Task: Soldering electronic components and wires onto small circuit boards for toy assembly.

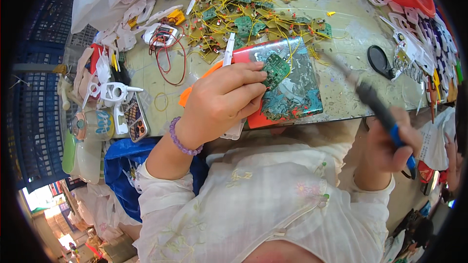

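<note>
Pinching flat green circuit board (276, 72) in left hand (228, 90), ideally steadily, gripping blue-and-black rod-shaped tool (378, 107) in right hand (383, 147), right of board.

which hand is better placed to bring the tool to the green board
Probably the right hand: it holds the blue-and-black tool, while the left hand touches the green board.

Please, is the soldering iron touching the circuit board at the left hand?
Apart: the head view shows a gap between the soldering iron and that circuit board.
</note>
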The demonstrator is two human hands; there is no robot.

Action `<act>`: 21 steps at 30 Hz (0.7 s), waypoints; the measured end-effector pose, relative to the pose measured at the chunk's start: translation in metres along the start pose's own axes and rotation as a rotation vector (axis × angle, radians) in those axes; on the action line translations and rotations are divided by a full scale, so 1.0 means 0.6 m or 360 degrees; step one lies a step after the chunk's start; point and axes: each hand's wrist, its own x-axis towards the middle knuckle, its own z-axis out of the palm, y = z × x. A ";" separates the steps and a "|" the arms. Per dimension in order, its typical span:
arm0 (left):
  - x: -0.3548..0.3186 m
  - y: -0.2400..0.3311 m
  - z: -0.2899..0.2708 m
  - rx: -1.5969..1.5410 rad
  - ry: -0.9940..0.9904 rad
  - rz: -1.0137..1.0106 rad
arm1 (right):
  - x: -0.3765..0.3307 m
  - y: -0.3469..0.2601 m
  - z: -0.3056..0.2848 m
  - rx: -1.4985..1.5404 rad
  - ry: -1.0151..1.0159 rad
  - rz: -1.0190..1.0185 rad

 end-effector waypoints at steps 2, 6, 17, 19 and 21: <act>-0.002 -0.003 0.001 0.0043 0.0003 0.0052 | -0.019 -0.020 0.007 0.0093 -0.0093 0.0173; -0.002 0.000 0.001 0.0011 -0.0012 0.0002 | -0.033 -0.008 0.017 0.0103 -0.0193 0.0108; 0.000 0.002 0.002 0.0036 -0.0005 0.0000 | -0.037 0.014 0.026 0.0122 -0.0288 -0.0048; -0.001 0.001 0.003 0.0029 -0.0004 -0.0002 | -0.038 0.014 0.026 0.0116 -0.0294 -0.0035; -0.001 0.001 0.002 0.0030 -0.0003 -0.0005 | -0.039 0.013 0.027 0.0117 -0.0299 -0.0025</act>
